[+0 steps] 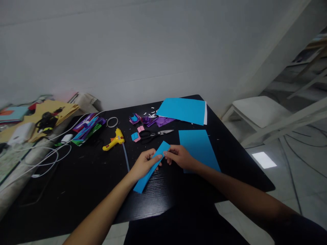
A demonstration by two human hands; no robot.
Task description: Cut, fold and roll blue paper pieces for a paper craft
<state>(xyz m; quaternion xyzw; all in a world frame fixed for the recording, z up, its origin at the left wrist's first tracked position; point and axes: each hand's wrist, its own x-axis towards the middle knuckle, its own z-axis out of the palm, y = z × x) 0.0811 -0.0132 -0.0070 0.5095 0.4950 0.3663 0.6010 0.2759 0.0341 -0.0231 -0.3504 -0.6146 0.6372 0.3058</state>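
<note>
A long folded strip of blue paper (pixel 146 179) slants above the black table near its front edge. My left hand (pixel 145 164) is closed round the strip's middle, thumb on top and fingers beneath. At the strip's upper right edge, my right hand (pixel 177 156) pinches the paper between thumb and fingers. A flat blue sheet (pixel 198 146) lies beside and partly under my right forearm. Behind my hands are black-handled scissors (pixel 153 135), lying with their blades pointing right, and small pink and blue folded pieces (pixel 135 136).
A yellow glue gun (pixel 114 140) with a glue stick lies left of the scissors, near a grey tape ring (pixel 112 122). Farther back are blue sheets (pixel 181 109) and purple scraps (pixel 163 121). White cables (pixel 55 158) and coloured paper strips (pixel 88 129) lie left; a white chair (pixel 260 109) stands right.
</note>
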